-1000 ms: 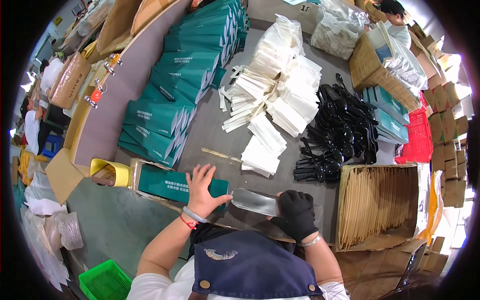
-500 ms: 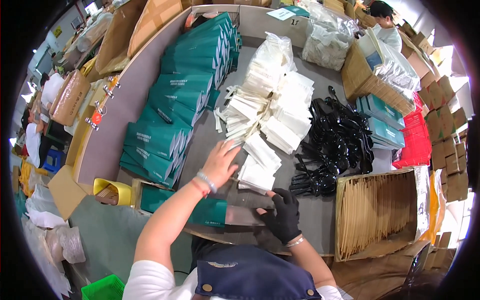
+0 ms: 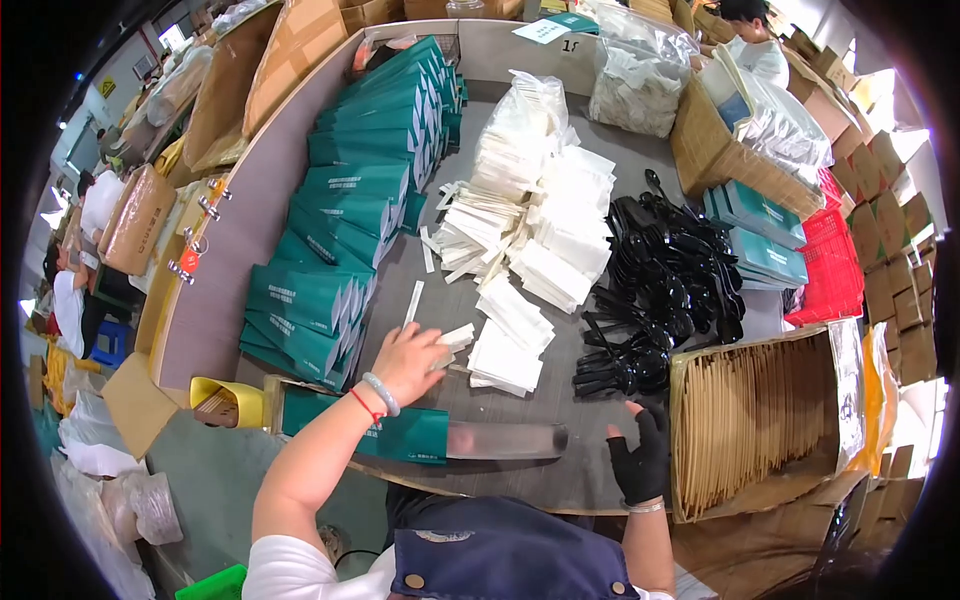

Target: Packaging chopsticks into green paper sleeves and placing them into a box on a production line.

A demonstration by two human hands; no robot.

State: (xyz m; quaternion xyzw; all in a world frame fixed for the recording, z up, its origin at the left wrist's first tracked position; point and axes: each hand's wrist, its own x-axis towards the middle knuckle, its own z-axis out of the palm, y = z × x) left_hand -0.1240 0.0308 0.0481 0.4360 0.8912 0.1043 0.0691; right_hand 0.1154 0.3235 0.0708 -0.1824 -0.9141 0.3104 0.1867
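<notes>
My bare left hand, with a bracelet at the wrist, has its fingers closed on a small white paper packet above the table. A thin white strip sticks up beside its fingers. Below it lies a long pouch, green at the left and see-through at the right, with a dark rounded end showing at its tip. My right hand, in a black glove with bare fingertips, holds nothing, thumb and forefinger apart. It is just below a heap of black plastic spoons. White packets lie piled mid-table.
Stacks of green printed pouches line the table's left wall. At the right stands a carton of brown flat sleeves, with green packs and a red basket beyond. A yellow container sits at the left corner.
My left hand has drawn back toward me and left from the white pile, a packet in its fingers. My right hand has left the pouch and moved right toward the spoons.
</notes>
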